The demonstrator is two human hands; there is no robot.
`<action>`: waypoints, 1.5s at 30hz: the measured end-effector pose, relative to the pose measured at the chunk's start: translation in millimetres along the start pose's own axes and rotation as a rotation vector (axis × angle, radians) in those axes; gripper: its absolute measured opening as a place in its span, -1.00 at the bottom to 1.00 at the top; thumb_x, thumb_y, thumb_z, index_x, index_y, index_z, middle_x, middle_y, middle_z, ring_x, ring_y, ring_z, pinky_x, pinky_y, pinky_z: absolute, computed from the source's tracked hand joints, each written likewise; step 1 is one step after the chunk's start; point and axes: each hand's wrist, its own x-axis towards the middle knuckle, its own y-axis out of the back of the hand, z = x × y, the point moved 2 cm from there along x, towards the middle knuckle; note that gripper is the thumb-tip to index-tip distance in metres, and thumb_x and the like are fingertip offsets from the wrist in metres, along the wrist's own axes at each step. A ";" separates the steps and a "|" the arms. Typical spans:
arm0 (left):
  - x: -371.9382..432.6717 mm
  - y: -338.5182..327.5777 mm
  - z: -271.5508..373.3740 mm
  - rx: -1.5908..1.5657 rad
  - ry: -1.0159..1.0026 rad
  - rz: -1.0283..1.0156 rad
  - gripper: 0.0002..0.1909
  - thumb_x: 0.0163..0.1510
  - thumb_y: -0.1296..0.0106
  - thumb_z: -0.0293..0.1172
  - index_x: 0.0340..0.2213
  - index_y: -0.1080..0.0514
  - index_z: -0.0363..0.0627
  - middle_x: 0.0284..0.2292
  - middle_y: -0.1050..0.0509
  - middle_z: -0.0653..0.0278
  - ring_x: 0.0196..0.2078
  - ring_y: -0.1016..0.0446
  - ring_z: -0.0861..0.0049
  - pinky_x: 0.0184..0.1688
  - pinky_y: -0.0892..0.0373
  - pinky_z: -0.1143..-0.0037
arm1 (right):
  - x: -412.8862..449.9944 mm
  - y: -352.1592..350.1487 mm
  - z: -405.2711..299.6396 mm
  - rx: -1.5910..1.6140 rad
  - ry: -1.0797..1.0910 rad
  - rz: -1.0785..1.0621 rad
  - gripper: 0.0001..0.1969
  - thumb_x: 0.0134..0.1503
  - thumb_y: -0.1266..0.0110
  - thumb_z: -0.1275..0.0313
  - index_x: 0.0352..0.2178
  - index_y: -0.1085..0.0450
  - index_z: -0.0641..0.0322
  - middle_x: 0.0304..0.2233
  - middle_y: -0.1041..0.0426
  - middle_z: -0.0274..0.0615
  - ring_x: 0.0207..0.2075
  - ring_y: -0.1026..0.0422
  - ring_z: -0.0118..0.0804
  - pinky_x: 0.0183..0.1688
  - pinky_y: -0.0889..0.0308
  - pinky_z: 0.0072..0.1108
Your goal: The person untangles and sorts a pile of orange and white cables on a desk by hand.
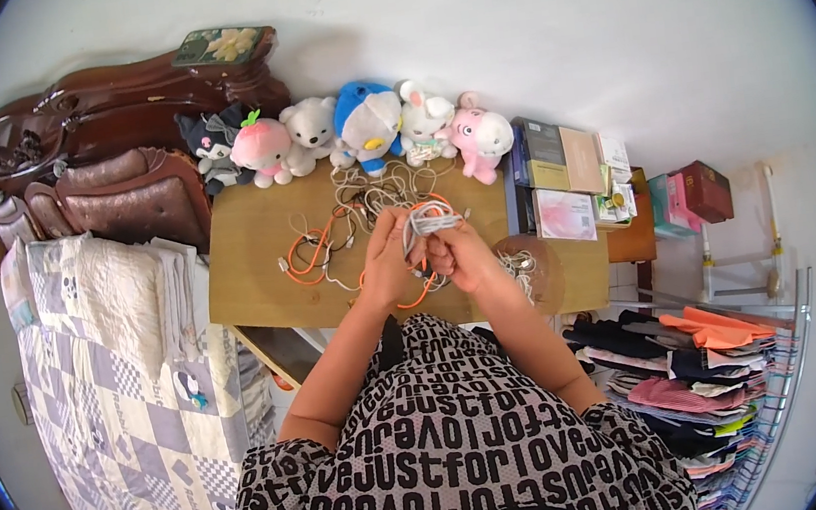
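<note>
A looped bundle of light grey cable (431,219) is held up between my two hands above the wooden table. My left hand (390,248) grips its left side, and my right hand (459,253) has fingers closed on its lower right part. Behind and below them lies a loose tangle of white cables (377,187). An orange cable (295,256) with a pale plug curls to the left, crossed by a black cable (335,246). More white cables (519,269) lie in coils right of my right hand. My hands hide part of the tangle.
Several plush toys (366,120) line the back of the wooden table (251,273). Stacked boxes (566,214) stand at the right. A bed (131,407) is on the left, and a rack of hanging clothes (694,381) on the right.
</note>
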 end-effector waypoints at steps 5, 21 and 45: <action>1.0 9.1 -11.8 0.184 0.027 0.106 -0.77 0.23 0.39 -0.25 -0.34 -0.18 -0.15 -0.62 -0.18 0.42 -0.61 -0.10 0.75 -0.57 -0.08 0.68 | -9.9 -9.1 21.3 -0.546 0.344 0.301 -0.79 0.14 0.10 0.39 -0.43 -0.41 0.30 -0.69 -0.22 -0.37 -0.67 -0.18 -0.56 -0.60 -0.11 -0.73; 4.2 3.2 -12.7 -0.160 0.349 0.038 -0.74 0.15 0.16 -0.21 -0.35 -0.36 -0.18 -0.53 -0.33 0.43 -0.49 -0.28 0.73 -0.39 -0.24 0.67 | -34.0 -10.9 1.4 -0.488 0.687 0.245 -0.86 0.05 -0.02 0.56 -0.33 -0.40 0.44 -0.47 -0.45 -0.21 -0.53 -0.41 -0.53 -0.47 -0.33 -0.72; 3.2 -4.9 -28.3 0.947 -0.045 -0.219 -0.69 0.02 0.03 -0.44 -0.15 -0.36 -0.13 -0.34 -0.42 0.16 -0.39 -0.41 0.41 -0.34 -0.33 0.52 | -34.2 57.5 11.9 -0.361 0.369 0.304 -0.74 0.09 -0.03 0.32 -0.31 -0.38 0.35 -0.46 -0.46 -0.25 -0.45 -0.45 -0.45 -0.39 -0.33 -0.68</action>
